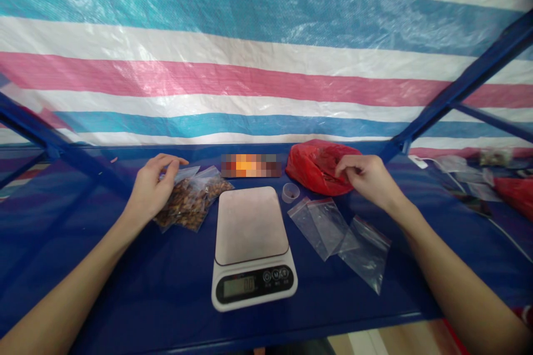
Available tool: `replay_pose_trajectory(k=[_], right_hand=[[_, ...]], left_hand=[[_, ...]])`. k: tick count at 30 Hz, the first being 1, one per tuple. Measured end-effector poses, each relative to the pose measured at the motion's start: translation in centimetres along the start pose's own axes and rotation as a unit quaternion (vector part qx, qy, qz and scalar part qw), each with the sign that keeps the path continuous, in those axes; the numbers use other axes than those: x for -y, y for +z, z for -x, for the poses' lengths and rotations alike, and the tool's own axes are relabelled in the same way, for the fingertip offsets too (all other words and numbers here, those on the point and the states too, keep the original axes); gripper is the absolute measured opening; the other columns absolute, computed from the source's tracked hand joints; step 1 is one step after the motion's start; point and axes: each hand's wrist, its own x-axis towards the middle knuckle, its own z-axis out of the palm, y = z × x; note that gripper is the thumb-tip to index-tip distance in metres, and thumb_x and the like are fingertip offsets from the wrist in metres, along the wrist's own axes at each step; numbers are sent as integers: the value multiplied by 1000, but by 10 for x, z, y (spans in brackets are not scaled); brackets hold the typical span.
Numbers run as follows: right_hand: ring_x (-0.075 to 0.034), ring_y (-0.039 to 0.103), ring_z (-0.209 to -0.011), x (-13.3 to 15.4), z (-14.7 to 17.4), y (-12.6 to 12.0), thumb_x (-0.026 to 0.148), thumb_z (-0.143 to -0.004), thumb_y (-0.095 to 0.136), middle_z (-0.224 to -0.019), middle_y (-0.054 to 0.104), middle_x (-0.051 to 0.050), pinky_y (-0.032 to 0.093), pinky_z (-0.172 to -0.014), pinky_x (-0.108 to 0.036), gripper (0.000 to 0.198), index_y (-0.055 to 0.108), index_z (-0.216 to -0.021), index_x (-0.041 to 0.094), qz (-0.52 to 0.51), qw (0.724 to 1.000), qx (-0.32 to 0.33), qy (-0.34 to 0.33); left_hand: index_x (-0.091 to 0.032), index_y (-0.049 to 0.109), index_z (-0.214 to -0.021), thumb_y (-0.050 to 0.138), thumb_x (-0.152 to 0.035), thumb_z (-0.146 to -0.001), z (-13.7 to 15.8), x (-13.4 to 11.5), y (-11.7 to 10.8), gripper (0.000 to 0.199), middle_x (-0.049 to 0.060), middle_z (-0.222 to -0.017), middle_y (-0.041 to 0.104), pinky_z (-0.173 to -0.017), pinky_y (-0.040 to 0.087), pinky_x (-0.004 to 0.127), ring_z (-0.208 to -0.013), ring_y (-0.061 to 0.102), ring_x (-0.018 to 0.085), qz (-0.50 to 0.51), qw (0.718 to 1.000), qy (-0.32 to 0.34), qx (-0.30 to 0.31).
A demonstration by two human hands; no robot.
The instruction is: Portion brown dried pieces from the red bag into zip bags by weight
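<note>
My left hand (156, 184) lies at the left edge of some clear zip bags (187, 202) filled with brown, nut-like pieces. Its fingers stretch forward, loosely curved, and do not appear to grip the bags. At the right, my right hand (366, 177) has its fingers bent together over the near right rim of a red plastic bag (306, 169), pinching it; the fingertips are partly hidden. Between the hands stands a white kitchen scale (252, 233) with a bare metal plate and a lit display. A small clear plastic cup (290, 193) sits beside the scale's far right corner.
Several flat, unfilled zip bags (333, 230) lie right of the scale. Behind it is a pixelated rectangular object (250, 166). Blue metal posts (433, 111) rise at both sides of the blue tabletop (166, 288), before a striped tarp (250, 77). A white cable (497, 227) runs along the right.
</note>
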Motion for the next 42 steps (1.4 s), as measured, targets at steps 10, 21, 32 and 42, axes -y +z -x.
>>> replay_pose_trajectory(k=[10,21,32,42], right_hand=[[-26,74,-92,2,0,16,10,-90,64,-101,78,-10,57,-81,-35,18,77,-92,22,39,989,119,-83],[-25,76,-95,26,-2,16,23,-103,60,-107,77,-11,59,-82,-35,20,80,-102,22,-51,987,120,-93],[-14,54,-52,40,-1,14,20,-100,53,-60,58,2,35,-55,-28,29,55,-71,23,-34,987,158,-12],[-24,72,-96,33,4,29,5,-93,48,-103,74,-11,57,-82,-33,34,77,-91,22,-37,988,122,-88]], left_hand=[[-23,78,-96,45,-48,-100,0,7,1,42,8,-104,79,-103,52,46,-106,70,29,-10,1000,20,-4],[-23,78,-91,51,-51,-93,-1,-3,-1,39,7,-102,81,-94,57,39,-102,73,28,69,996,-52,13],[-22,78,-81,59,-47,-89,-1,3,3,32,8,-101,83,-102,54,45,-105,73,31,166,974,-150,-26],[-18,77,-90,45,-37,-99,-6,12,-26,39,10,-102,80,-110,47,50,-109,65,30,-136,984,47,-101]])
